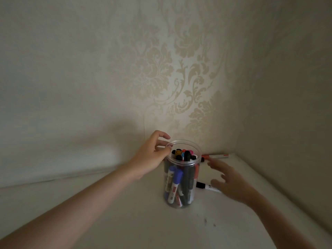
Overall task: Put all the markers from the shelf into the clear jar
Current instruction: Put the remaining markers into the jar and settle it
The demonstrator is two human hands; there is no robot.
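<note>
A clear jar [181, 177] stands upright on the white shelf [125, 212], filled with several markers, caps up. My left hand [152, 155] rests against the jar's left rim, thumb and fingers touching it. My right hand [231, 184] hovers to the right of the jar, fingers spread and blurred, holding nothing. Under its fingers lies a black-capped white marker [206, 186]. A red-capped marker [217, 156] lies against the back wall, with a dark marker end [202, 159] just beside the jar.
The shelf sits in a corner: patterned wallpaper [161, 78] behind and a plain side wall [287, 123] to the right. Small dark specks [205, 221] mark the shelf near the front.
</note>
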